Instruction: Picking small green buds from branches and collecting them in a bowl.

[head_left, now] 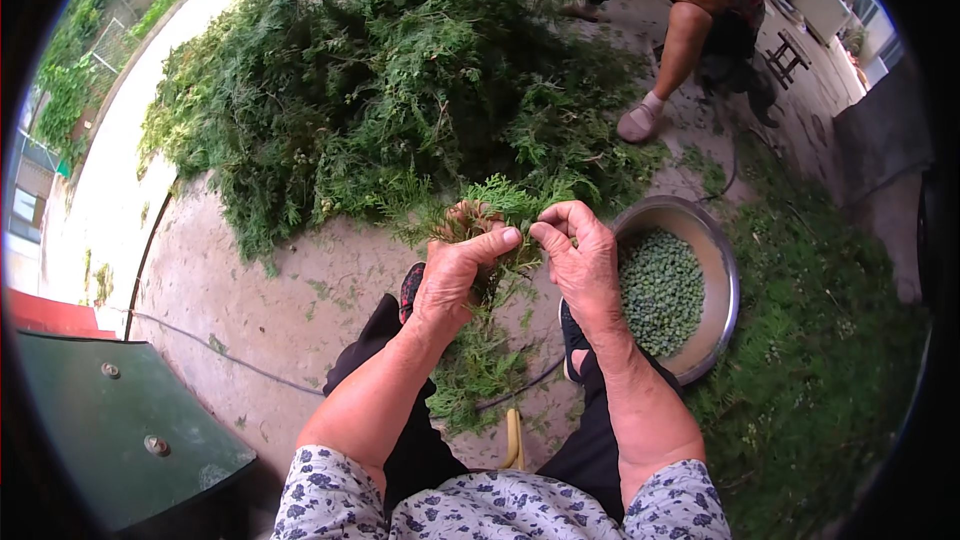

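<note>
Holding a green conifer sprig [503,198] in our left hand [452,272], we have our right hand [588,265] at its side, thumb and fingertips drawn close; we can't quite tell what, if anything, they pinch. Our sprig is in front of the leafy heap [400,90], left of the metal bowl [718,280] of green berries [660,290]

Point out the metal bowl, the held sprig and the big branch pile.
Metal bowl [719,290]: head view, on the bare inner wall, right of the green berries [660,292].
Held sprig [502,199]: head view, on its bright green upper leaves.
Branch pile [400,90]: head view, around its middle.
</note>
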`<state>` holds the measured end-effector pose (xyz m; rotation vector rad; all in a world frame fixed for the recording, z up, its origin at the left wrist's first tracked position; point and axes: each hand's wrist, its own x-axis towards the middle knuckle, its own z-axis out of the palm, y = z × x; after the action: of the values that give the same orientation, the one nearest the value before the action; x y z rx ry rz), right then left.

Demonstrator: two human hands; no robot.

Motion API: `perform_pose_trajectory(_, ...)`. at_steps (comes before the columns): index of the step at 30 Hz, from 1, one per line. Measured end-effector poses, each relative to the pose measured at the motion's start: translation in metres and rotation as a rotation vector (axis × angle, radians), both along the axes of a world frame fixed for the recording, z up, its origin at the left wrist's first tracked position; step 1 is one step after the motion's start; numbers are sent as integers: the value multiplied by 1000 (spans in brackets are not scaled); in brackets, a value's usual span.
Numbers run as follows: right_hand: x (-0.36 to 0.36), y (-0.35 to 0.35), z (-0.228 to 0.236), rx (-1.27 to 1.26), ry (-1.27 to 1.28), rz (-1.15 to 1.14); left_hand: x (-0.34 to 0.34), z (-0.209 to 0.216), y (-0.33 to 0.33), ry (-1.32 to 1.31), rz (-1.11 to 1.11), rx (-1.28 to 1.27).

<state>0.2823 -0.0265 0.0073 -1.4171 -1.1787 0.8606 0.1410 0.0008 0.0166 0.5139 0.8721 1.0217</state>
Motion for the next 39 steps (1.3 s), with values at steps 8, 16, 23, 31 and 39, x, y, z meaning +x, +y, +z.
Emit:
perform_pose_trajectory(8, -5, 0, 8, 118, -175, -77, 5, 1, -4, 51, -174, -196)
perform_pose_trajectory(16, 3, 1, 0, -132, 347, 92, 4, -2, -6, 117, -120, -115)
perform_pose_trajectory(23, 13, 1, 24, -178, 780, 156, 1, -8, -7, 179, -88, -44)
perform_pose_trajectory(31, -3, 1, 7, 75, -144, 82, 5, -22, -15, 533, -60, 543)
perform_pose_trajectory(39, 9, -4, 8, -311, 496, 204, 5, -14, -14, 361, -152, 148)
